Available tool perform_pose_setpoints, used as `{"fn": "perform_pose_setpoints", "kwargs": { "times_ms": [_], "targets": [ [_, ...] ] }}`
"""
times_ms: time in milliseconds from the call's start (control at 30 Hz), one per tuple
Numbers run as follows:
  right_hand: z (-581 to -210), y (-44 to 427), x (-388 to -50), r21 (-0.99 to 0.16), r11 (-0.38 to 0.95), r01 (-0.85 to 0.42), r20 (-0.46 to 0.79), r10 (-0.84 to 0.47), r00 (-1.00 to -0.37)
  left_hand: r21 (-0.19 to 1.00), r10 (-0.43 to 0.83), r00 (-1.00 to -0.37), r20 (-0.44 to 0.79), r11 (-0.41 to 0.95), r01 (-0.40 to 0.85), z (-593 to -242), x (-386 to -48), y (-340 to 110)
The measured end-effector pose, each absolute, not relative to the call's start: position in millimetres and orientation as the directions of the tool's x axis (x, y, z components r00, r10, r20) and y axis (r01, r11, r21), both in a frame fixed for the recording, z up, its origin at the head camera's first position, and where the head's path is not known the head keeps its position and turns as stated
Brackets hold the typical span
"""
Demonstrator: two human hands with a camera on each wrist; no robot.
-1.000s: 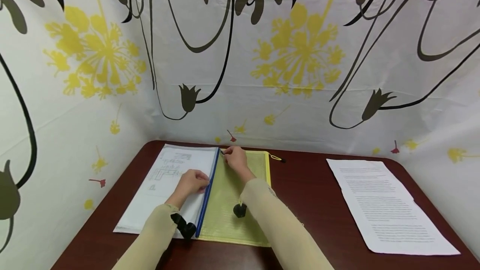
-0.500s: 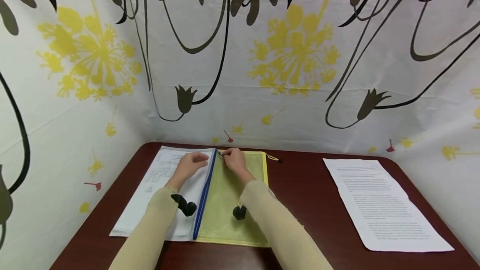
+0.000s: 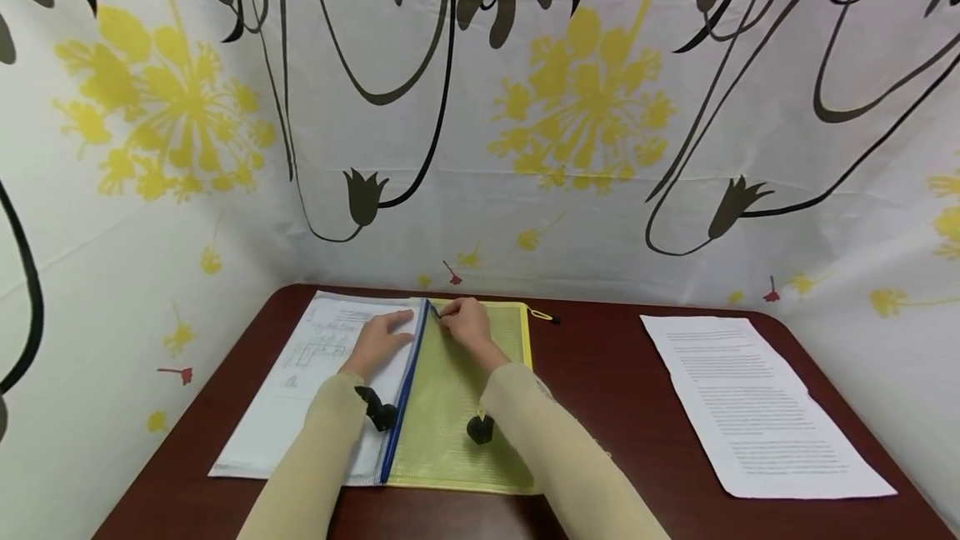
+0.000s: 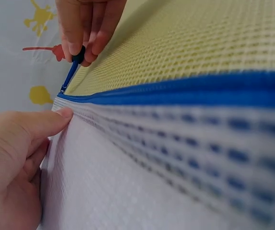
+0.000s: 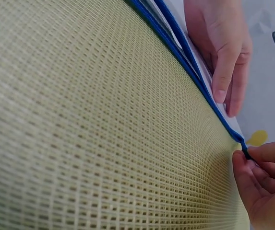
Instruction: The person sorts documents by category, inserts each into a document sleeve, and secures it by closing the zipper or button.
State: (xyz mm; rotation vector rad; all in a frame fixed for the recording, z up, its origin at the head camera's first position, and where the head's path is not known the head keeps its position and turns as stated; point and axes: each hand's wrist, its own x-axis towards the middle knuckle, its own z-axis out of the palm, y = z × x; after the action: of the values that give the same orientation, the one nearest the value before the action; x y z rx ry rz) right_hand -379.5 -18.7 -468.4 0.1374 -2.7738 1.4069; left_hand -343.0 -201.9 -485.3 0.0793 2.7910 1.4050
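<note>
1. The left hand (image 3: 378, 344) has just been moved along the blue zipper (image 3: 403, 398), from partway along it to near its far end, and is now rested on the white side (image 3: 281, 407), just beside the zipper.
2. Its grip is relaxed: thumb and forefinger are held apart and nothing is pinched.
3. By the right hand (image 3: 467, 325) the zipper pull (image 4: 71, 73) is held at the far end, as before; this grip is closed, with thumb and fingertips brought together on the pull.
4. The zipper is laid on the table (image 3: 600, 407) between the white side and the yellow mesh (image 3: 453, 415); its strips are seen parted farther from the pull.
5. With this shift, the far end appears to be steadied beside the pull.
</note>
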Motion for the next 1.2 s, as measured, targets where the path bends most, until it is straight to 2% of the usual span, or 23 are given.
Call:
{"fn": "perform_pose_setpoints", "kwargs": {
  "times_ms": [467,1200],
  "targets": [
    [-466,-14,-376,-0.831,0.554,-0.046,0.008,-0.071,-0.997,0.791,0.054,-0.999,0.0,0.61,0.033,-479,-345,-200],
    [-471,-6,-362,-0.821,0.561,-0.111,0.063,-0.105,-0.992,0.796,0.034,-0.999,0.01,0.604,0.028,-481,-341,-199]
  ]
}}
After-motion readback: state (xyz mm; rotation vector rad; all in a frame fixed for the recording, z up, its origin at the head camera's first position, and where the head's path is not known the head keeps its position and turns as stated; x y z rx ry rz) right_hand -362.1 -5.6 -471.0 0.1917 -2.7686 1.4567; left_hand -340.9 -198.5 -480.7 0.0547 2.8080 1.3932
